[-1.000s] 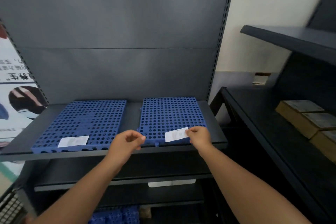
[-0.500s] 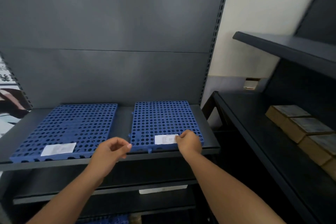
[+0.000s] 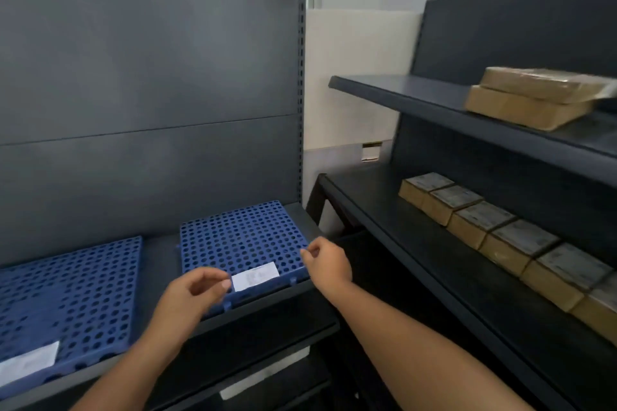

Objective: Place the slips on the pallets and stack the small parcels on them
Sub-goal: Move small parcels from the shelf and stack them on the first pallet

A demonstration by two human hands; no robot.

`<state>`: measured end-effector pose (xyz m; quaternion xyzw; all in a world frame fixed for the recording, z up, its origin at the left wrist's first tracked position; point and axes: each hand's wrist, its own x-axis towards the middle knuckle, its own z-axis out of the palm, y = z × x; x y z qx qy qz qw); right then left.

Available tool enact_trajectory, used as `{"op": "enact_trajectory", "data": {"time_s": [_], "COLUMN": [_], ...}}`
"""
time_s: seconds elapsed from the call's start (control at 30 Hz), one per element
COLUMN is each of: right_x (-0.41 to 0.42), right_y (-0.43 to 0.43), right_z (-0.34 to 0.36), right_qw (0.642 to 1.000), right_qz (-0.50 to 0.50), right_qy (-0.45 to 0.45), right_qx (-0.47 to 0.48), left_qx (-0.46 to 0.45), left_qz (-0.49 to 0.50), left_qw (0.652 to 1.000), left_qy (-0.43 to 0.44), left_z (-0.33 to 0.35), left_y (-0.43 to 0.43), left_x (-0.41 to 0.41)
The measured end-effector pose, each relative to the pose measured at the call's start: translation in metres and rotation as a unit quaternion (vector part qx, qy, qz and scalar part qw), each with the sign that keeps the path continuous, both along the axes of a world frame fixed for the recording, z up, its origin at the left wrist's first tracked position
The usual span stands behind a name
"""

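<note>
Two bright blue plastic pallets, the right pallet [image 3: 242, 238] and the left pallet [image 3: 68, 304], are patterned all over with regular rows of round holes and sit on a dark charcoal-grey metal shelf [image 3: 160, 250] backed by matt grey back panels [image 3: 150, 93], each pallet carrying a white slip, the right slip [image 3: 255, 275] faintly marked with grey print and the left slip [image 3: 28, 362] plain white at this blur. On the neighbouring black shelving [image 3: 434, 264], a row of small parcels [image 3: 494, 233] shows tan-brown cardboard sides with pale grey printed labels on top, while two flat parcels [image 3: 534, 97] above are tan cardboard under glossy clear tape. The wall [image 3: 350, 77] between the units is cream-white.
</note>
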<state>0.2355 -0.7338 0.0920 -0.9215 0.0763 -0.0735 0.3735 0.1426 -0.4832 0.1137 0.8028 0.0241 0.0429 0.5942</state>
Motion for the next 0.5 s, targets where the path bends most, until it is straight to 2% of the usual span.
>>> {"op": "enact_trajectory", "data": {"time_s": [0.13,0.27,0.37,0.5], "right_x": [-0.019,-0.057,-0.076,-0.086], "right_y": [-0.041,-0.087,-0.122,-0.16], "right_z": [0.025,0.052,0.068,0.087], "right_qw": [0.998,0.988,0.976,0.962], "right_qz": [-0.01,-0.064,-0.109,-0.155], "right_qy": [-0.044,-0.085,-0.08,-0.064], "right_qx": [-0.039,-0.113,-0.171,-0.215], "left_qx": [0.004,0.062,0.097,0.128], "left_qz": [-0.084,-0.181,-0.245,-0.275], "left_qw": [0.996,0.979,0.959,0.943], "left_qy": [-0.035,-0.076,-0.103,-0.138], "left_z": [0.006,0.021,0.037,0.062], "left_y": [-0.019,-0.047,-0.078,-0.121], "left_x": [0.02,0.04,0.054,0.076]}}
